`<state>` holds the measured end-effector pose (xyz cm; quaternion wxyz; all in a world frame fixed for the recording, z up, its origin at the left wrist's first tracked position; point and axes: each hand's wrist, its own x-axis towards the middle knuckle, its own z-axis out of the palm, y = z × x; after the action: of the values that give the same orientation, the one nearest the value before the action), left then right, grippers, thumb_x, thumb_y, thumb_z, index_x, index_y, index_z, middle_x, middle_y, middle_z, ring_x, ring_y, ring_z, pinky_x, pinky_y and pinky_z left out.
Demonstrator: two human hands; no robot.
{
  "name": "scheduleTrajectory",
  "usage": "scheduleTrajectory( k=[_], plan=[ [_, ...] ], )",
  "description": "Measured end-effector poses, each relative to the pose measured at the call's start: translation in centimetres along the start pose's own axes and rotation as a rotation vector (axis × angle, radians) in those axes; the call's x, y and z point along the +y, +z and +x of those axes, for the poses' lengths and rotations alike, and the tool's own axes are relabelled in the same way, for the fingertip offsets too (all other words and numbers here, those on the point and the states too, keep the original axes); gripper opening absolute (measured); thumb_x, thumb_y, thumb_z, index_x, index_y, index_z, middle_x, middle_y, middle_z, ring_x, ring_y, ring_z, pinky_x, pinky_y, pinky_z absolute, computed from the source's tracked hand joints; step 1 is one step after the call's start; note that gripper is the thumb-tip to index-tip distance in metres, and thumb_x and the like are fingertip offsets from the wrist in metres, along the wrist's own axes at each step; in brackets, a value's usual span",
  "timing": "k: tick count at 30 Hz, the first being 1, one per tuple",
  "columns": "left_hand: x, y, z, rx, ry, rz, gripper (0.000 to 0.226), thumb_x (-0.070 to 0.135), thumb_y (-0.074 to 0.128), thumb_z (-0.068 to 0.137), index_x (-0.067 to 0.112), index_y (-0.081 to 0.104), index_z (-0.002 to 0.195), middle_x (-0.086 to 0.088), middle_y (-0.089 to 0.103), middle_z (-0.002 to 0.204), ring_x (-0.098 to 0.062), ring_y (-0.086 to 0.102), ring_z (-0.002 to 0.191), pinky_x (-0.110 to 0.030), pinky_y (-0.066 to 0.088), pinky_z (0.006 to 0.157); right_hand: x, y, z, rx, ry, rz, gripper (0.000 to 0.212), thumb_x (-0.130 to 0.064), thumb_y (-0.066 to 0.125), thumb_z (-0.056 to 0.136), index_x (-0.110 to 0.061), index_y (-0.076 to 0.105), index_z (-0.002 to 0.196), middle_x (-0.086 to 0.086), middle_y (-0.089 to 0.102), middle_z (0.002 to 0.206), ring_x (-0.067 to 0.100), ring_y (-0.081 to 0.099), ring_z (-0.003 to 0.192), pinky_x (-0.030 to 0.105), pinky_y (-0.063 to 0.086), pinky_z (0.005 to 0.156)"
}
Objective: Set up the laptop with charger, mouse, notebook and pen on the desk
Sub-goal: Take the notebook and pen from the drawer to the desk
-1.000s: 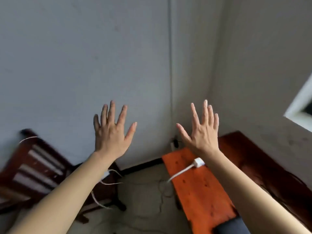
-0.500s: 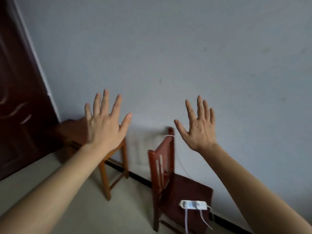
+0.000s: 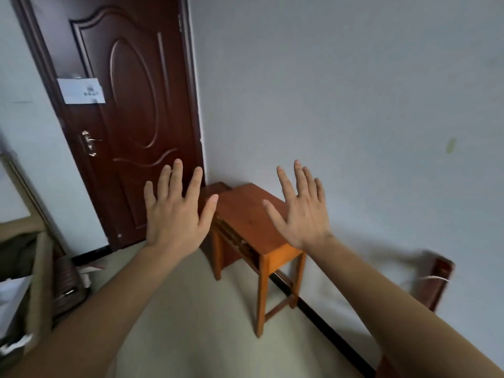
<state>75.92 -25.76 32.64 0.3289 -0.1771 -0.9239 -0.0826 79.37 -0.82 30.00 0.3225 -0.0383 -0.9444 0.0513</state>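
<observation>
**A:** While both arms stretch forward like that, what do the hands hold?

**B:** Nothing. The left hand [image 3: 174, 216] and the right hand [image 3: 302, 211] are both spread wide, with fingers straight and apart and their backs toward the camera. They touch nothing. I read it as a show of empty hands before work begins, not a reach.

**A:** Where are the laptop, charger, mouse, notebook and pen?

**B:** None of them shows in this view. What does show is the wooden desk [image 3: 261, 296], near the centre and beyond the hands. Its tabletop [image 3: 245, 219] is visible between the two thumbs, and an open shelf [image 3: 234, 238] sits under it.

**A:** Why does it stand just there?

**B:** Its far side is pushed against the pale wall [image 3: 354, 105], probably to leave the floor free. A socket may be near, though none is visible.

**A:** What else is around?

**B:** There is a dark brown door [image 3: 136, 118] at ten o'clock, with a sheet of paper [image 3: 81, 91] stuck above its handle [image 3: 88, 143]. A cardboard box [image 3: 41, 268] is at eight o'clock. A dark chair back [image 3: 436, 279] is at four o'clock, and a thin white line crosses it, too blurred to name.

**A:** How far along is the task?

**B:** By my judgement, nothing is set out yet. The things must first be found and carried over.
</observation>
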Motion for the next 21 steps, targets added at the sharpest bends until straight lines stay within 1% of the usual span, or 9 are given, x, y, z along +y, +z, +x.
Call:
scheduleTrajectory(
  k=[3,6,8,11,13,16,18,21],
  plan=[
    [-3.8,4.4,4.7,-0.035,0.009,0.047,0.069,0.056,0.026,0.098,0.014,0.039,0.151,-0.025,0.031,0.158,-0.043,0.029,0.145,-0.067,0.028,0.110,-1.5,6.3,4.8,-0.018,-0.015,0.022,0.073,-0.069,0.024,0.099,-0.026,0.018,0.159,0.017,0.014,0.166,0.037,0.015,0.153,0.059,0.019,0.121],
    [-8.0,8.1,11.3,-0.099,0.001,0.079,0.070,0.056,0.026,0.098,0.014,0.037,0.153,-0.024,0.029,0.159,-0.041,0.027,0.146,-0.065,0.028,0.112,-3.1,11.8,11.6,-0.096,0.016,0.043,0.075,-0.072,0.015,0.098,-0.029,0.011,0.160,0.015,0.007,0.168,0.036,0.009,0.154,0.054,0.006,0.122],
    [-10.6,9.5,14.6,-0.097,0.032,0.081,0.068,0.054,0.028,0.098,0.013,0.039,0.151,-0.024,0.031,0.158,-0.040,0.030,0.145,-0.064,0.031,0.111,-4.4,14.1,15.5,-0.119,-0.001,0.044,0.076,-0.073,0.012,0.097,-0.031,0.008,0.159,0.014,0.005,0.168,0.035,0.006,0.154,0.052,0.001,0.120],
    [-15.0,11.6,19.2,-0.044,0.026,0.072,0.064,0.050,0.034,0.098,0.010,0.046,0.147,-0.025,0.038,0.154,-0.042,0.037,0.141,-0.062,0.037,0.107,-6.6,17.6,22.4,-0.108,-0.019,0.068,0.076,-0.075,0.010,0.096,-0.032,0.009,0.159,0.013,0.006,0.168,0.035,0.008,0.154,0.052,0.004,0.120],
    [-18.0,13.1,21.3,-0.035,-0.016,0.051,0.063,0.048,0.037,0.098,0.008,0.048,0.145,-0.026,0.040,0.153,-0.042,0.039,0.139,-0.062,0.039,0.105,-8.5,20.3,26.4,-0.127,-0.006,0.085,0.077,-0.076,0.011,0.096,-0.031,0.011,0.159,0.013,0.009,0.168,0.035,0.011,0.154,0.052,0.006,0.120],
    [-21.7,15.7,23.9,-0.040,-0.032,0.043,0.064,0.048,0.037,0.097,0.007,0.049,0.145,-0.027,0.040,0.152,-0.042,0.040,0.139,-0.063,0.040,0.104,-10.9,24.0,30.2,-0.169,-0.014,0.091,0.078,-0.077,0.011,0.095,-0.031,0.010,0.159,0.012,0.008,0.168,0.035,0.010,0.154,0.049,0.000,0.118],
    [-25.1,18.7,26.6,-0.045,-0.051,0.024,0.065,0.049,0.035,0.097,0.007,0.049,0.144,-0.027,0.041,0.152,-0.043,0.041,0.138,-0.063,0.040,0.104,-13.0,27.6,33.6,-0.176,-0.040,0.075,0.077,-0.076,0.013,0.095,-0.032,0.010,0.159,0.012,0.008,0.168,0.035,0.010,0.154,0.048,-0.002,0.116],
    [-29.1,22.9,30.1,-0.041,-0.042,0.012,0.066,0.050,0.033,0.097,0.007,0.048,0.145,-0.028,0.040,0.152,-0.043,0.040,0.138,-0.063,0.039,0.104,-14.9,31.6,37.1,-0.158,-0.050,0.036,0.076,-0.074,0.016,0.096,-0.030,0.013,0.159,0.014,0.010,0.168,0.035,0.012,0.154,0.048,0.000,0.117]
  ],
)
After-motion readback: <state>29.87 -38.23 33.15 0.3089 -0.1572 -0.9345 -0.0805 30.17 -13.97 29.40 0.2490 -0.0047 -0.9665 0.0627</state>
